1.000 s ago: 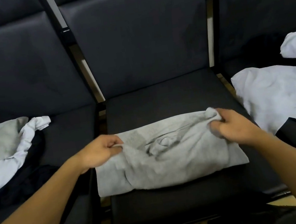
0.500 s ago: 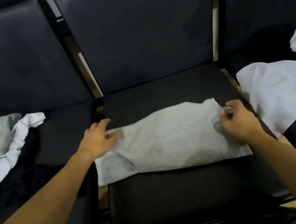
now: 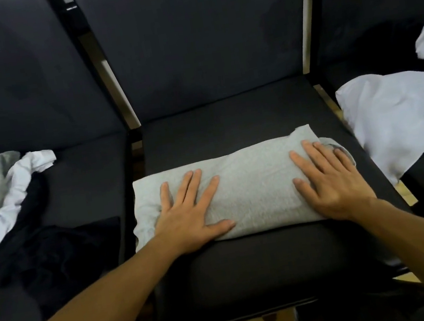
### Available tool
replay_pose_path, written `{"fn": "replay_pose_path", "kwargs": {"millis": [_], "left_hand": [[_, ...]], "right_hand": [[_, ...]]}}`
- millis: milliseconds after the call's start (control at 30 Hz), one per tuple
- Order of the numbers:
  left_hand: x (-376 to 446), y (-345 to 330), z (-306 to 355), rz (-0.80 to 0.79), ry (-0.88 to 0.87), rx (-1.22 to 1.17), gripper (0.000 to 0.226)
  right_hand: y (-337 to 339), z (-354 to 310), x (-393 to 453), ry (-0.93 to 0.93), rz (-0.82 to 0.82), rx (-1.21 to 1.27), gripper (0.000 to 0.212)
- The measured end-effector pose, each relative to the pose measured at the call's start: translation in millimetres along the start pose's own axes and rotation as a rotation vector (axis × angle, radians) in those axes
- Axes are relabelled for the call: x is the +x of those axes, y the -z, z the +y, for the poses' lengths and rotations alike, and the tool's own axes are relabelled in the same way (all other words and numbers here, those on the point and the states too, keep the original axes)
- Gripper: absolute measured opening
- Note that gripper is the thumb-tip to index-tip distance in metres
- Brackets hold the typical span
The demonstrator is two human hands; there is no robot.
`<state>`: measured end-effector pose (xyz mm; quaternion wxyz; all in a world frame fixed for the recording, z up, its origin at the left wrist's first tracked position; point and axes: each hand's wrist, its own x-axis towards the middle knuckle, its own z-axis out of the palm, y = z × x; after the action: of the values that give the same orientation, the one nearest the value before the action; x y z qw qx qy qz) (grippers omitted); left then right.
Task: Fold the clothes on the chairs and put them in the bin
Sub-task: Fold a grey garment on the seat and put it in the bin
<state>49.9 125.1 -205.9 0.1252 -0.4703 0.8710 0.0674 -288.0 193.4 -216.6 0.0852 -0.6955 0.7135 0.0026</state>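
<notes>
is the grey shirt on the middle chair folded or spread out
Folded: the grey shirt lies as a compact rectangle with layered edges, both hands pressing flat on it.

Folded garment (image 3: 251, 187) on middle chair (image 3: 226, 119), between clothes piles.

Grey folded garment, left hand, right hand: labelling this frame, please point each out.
Grey folded garment (image 3: 253, 181), head view, bare middle of the cloth.
Left hand (image 3: 188, 214), head view, back of hand.
Right hand (image 3: 331, 185), head view, back of hand.
</notes>
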Motion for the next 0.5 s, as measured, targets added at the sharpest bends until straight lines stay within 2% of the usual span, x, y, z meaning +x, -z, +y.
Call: {"fn": "replay_pose_path", "kwargs": {"millis": [167,333,400,500], "left_hand": [[-3,5,5,-0.025,0.012,-0.025,0.099],[-28,18,39,0.106,0.027,-0.005,0.087],[-38,19,59,0.119,0.034,-0.046,0.084],[-46,7,77,0.04,0.058,-0.103,0.093]], "right_hand": [[3,-9,-4,-0.071,-0.038,0.015,0.072],[26,-11,-17,-0.31,0.164,0.126,0.083],[32,-6,-25,-0.413,0.103,0.159,0.091],[39,-8,-31,-0.412,-0.037,0.139,0.095]]}}
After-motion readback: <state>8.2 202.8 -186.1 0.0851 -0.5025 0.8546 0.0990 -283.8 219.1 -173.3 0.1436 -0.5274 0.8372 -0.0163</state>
